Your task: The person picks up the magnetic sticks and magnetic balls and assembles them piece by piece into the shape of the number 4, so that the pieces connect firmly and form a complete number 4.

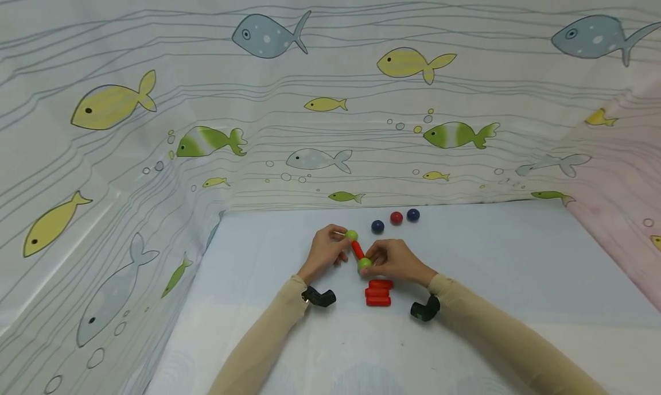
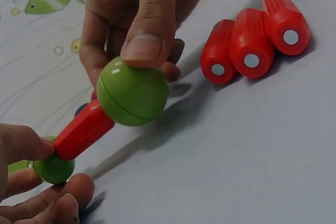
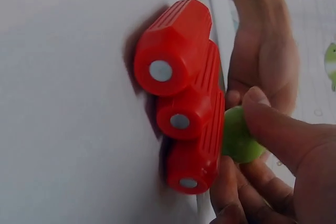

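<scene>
Head view shows me the left hand [image 1: 327, 250] pinching the farther green ball [image 1: 352, 235] and the right hand [image 1: 395, 260] pinching the nearer green ball [image 1: 364, 263], a red rod [image 1: 358, 250] spanning between the two. On the near side of the right hand, I see three loose red rods [image 1: 377, 293] lying side by side on the white table [image 1: 490, 257]. Beyond the hands sit two dark blue balls [image 1: 377, 227] and a red ball [image 1: 396, 218].

Right fingers [image 3: 228, 184] pinching green ball [image 3: 239, 139], three red rods [image 3: 184, 40] nearer, left hand [image 3: 268, 64] beyond, hold unclear
</scene>
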`<state>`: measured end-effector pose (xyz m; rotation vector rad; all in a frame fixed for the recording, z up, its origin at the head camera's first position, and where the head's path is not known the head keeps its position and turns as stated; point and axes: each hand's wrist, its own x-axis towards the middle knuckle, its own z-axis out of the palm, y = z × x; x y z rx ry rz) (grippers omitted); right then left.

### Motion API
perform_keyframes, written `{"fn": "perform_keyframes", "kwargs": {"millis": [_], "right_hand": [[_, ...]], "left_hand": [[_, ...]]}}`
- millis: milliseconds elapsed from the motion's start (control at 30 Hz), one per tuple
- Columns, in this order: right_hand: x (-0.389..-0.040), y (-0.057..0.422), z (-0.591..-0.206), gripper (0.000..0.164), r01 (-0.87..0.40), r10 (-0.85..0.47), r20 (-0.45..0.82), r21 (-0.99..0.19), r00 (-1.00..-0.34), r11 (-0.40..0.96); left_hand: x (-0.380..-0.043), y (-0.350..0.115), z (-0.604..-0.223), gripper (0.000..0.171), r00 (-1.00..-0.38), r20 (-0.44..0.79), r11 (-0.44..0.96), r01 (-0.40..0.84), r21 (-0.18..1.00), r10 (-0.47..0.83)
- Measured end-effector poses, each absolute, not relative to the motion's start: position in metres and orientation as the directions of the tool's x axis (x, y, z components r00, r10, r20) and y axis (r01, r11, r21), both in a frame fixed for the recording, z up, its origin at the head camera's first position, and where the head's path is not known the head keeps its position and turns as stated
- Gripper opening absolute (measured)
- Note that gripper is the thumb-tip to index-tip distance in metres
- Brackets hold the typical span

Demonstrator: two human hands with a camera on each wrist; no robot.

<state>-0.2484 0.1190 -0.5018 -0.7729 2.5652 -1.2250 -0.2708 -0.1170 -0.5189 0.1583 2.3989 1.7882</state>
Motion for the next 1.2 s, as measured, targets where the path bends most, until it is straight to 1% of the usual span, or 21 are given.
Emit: {"fn": "perform_keyframes", "kwargs": {"millis": [133, 267, 433, 533, 600, 700, 833, 1200], "right_hand": [[-0.251, 0.11, -0.501, 0.034, -0.356, -0.517, 0.023, -0.751, -0.856, 0.557], [-0.254, 0.102, -0.499, 0.034, -0.339, -0.492, -0.002, -0.724, -0.871, 0.601], [-0.258, 0.097, -0.499, 0.034, -0.334, -0.471, 0.003, -0.709, -0.882, 0.621], [-0.261, 0.095, -0.501, 0.034, -0.33, -0.464, 0.002, -0.706, -0.886, 0.627], [-0.263, 0.094, -0.502, 0.034, -0.319, -0.459, -0.007, -0.709, -0.888, 0.629], [-0.264, 0.094, -0.503, 0.035, -0.314, -0.459, -0.01, -0.716, -0.888, 0.624], [-0.265, 0.093, -0.504, 0.035, -0.313, -0.459, -0.006, -0.722, -0.888, 0.616], [-0.266, 0.092, -0.504, 0.036, -0.321, -0.463, 0.0, -0.721, -0.886, 0.615]], "left_hand": [[-0.277, -0.115, -0.517, 0.031, -0.985, -0.044, 0.332, 0.014, 0.943, 0.167], [-0.281, -0.113, -0.516, 0.035, -0.985, -0.049, 0.366, 0.015, 0.931, 0.163], [-0.283, -0.112, -0.515, 0.049, -0.983, -0.064, 0.404, 0.012, 0.915, 0.174], [-0.281, -0.112, -0.513, 0.055, -0.986, -0.058, 0.438, 0.015, 0.899, 0.154], [-0.279, -0.112, -0.512, 0.053, -0.991, -0.049, 0.473, 0.016, 0.881, 0.126], [-0.273, -0.111, -0.511, 0.042, -0.995, -0.04, 0.528, 0.012, 0.849, 0.086], [-0.267, -0.112, -0.51, 0.031, -0.995, -0.048, 0.568, 0.007, 0.823, 0.083], [-0.26, -0.113, -0.509, 0.034, -0.987, -0.06, 0.624, 0.046, 0.78, 0.148]]}}
